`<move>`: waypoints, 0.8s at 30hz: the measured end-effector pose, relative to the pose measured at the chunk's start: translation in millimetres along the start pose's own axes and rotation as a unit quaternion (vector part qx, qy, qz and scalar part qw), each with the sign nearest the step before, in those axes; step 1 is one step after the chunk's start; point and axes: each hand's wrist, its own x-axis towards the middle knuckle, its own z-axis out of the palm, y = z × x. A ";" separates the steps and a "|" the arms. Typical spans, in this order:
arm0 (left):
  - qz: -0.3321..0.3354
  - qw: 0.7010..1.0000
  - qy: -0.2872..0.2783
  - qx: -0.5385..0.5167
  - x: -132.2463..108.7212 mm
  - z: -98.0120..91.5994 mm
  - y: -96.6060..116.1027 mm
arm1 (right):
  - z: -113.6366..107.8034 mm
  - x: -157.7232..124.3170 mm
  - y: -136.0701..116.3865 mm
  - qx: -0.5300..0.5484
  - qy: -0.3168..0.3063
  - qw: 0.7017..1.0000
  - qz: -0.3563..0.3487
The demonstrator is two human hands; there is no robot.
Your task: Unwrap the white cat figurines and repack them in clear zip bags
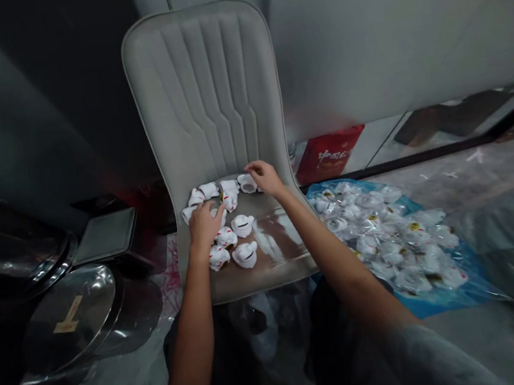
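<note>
Small white figurines (243, 225) with red marks, which look like cat figurines, stand and lie in loose rows on a chair seat (247, 284). Two near the front show dark slots. My left hand (204, 228) reaches over the left side of the group, its thumb and fingers apart around a figurine (218, 217) that they partly hide. At the back right of the group, my right hand (264, 177) has curled fingers against a figurine (247, 183) whose dark round opening faces me. Some fingertips are blurred or hidden.
The chair's tall padded backrest (206, 90) rises behind. Right of it, many plastic-wrapped white figurines (392, 242) lie on a blue sheet (469, 272), near a red bag (329, 154). On the left stand a lidded metal pot (74, 312) and a flat-topped box-like device (105, 235).
</note>
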 end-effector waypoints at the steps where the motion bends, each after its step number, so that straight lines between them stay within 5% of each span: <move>1: 0.001 1.000 0.018 -0.005 1.5 -2.4 -3.3 | 4.4 15.2 -2.5 -0.038 -0.020 0.999 0.027; 5: -0.091 0.992 0.087 0.021 7.9 -8.0 -24.9 | 24.7 55.8 -9.4 -0.123 -0.089 0.982 0.109; 8: -0.150 0.987 0.052 0.004 11.6 -3.2 -42.0 | 42.3 63.3 -8.2 -0.133 -0.103 0.976 0.140; 13: -0.136 0.988 0.056 -0.053 16.1 11.0 -53.8 | 60.6 65.9 -10.9 -0.102 -0.089 0.982 0.128; 17: -0.119 0.988 0.036 -0.088 19.2 12.3 -56.2 | 41.8 63.8 -19.1 -0.058 -0.049 0.994 0.080; 21: -0.135 0.982 0.043 -0.123 18.9 -1.3 -55.8 | 3.1 3.8 -14.7 0.072 0.053 0.996 -0.005; 24: -0.125 0.968 0.106 -0.190 12.9 -15.1 -44.3 | -18.0 -78.9 -3.2 0.191 0.049 0.980 0.040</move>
